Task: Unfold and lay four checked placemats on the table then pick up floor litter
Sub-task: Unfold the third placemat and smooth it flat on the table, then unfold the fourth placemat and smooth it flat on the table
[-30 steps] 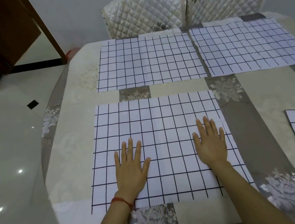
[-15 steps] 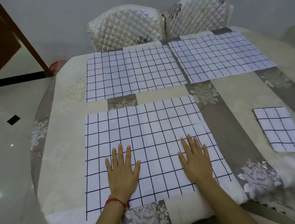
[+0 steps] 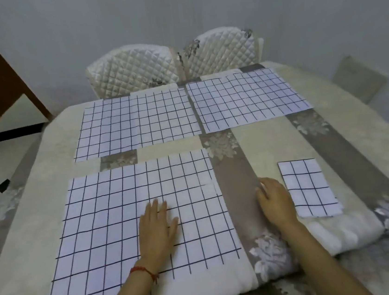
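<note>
On the table (image 3: pixel 273 143), two open mats lie side by side at the far edge, left (image 3: pixel 137 122) and right (image 3: pixel 248 97), a third (image 3: pixel 129 222) lies near-left, a folded mat (image 3: pixel 308 187) near-right, and two chairs (image 3: pixel 174 62) stand behind.

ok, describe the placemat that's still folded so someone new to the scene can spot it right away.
Start at the table with its cream and grey flowered cloth, two quilted chairs at the far side. Three checked placemats lie fully spread on it. The folded placemat is at the near right, just right of the right hand: same white-and-black check, but a much smaller rectangle.
</note>
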Demonstrator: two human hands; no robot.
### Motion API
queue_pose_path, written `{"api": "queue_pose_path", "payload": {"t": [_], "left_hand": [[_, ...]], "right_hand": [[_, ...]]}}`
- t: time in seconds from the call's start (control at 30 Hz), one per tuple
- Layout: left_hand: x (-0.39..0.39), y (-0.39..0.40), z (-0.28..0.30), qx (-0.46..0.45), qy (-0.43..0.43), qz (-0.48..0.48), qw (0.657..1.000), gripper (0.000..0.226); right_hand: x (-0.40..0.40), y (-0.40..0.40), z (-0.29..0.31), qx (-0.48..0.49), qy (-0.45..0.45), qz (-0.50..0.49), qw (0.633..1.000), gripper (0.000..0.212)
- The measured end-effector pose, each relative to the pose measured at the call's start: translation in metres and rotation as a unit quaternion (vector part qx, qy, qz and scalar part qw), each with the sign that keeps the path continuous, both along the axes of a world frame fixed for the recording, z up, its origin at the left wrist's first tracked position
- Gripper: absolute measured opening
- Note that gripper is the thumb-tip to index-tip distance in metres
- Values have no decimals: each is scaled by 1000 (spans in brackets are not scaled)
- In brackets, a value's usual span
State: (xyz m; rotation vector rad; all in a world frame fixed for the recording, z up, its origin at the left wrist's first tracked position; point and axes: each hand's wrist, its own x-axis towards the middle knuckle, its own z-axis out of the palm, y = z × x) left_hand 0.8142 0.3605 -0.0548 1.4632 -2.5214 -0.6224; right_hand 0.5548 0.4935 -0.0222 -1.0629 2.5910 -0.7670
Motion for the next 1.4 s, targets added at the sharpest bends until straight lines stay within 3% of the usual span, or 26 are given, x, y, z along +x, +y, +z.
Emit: {"api": "queue_pose_path", "payload": {"t": [0.2, 0.3, 0.47, 0.6, 0.73, 0.9, 1.07, 1.17, 1.27, 1.4], "left_hand": [[-138, 74, 13, 36, 1, -108, 994, 46], [-185, 109, 18, 45, 3, -144, 988, 53], [-210, 147, 10, 77, 14, -139, 987, 43], [-209, 153, 8, 67, -36, -139, 987, 46], [-204, 149, 9, 81, -20, -104, 991, 47], [-206, 132, 38, 89, 82, -54, 991, 47], [-214, 105, 83, 89, 214, -17, 973, 57], [-213, 93, 106, 50, 282, -34, 957, 42], [-209, 93, 131, 48, 350, -25, 935, 9], [-205, 100, 160, 98, 417, -18, 903, 21]], "right_hand": [[-105, 59, -4, 14, -37, -132, 990, 37], [-136, 78, -17, 50, -42, -178, 982, 41], [-144, 72, -28, 83, -52, -195, 976, 45], [-147, 63, -33, 59, -70, -196, 976, 29], [-143, 63, -27, -19, -91, -154, 984, 20], [-131, 68, 13, -103, -125, -11, 987, 12], [-118, 68, 66, -141, -139, 67, 978, 11], [-108, 71, 94, -162, -153, 92, 971, 13], [-102, 78, 118, -166, -146, 93, 971, 14], [-92, 89, 147, -170, -87, 89, 978, 17]]}}
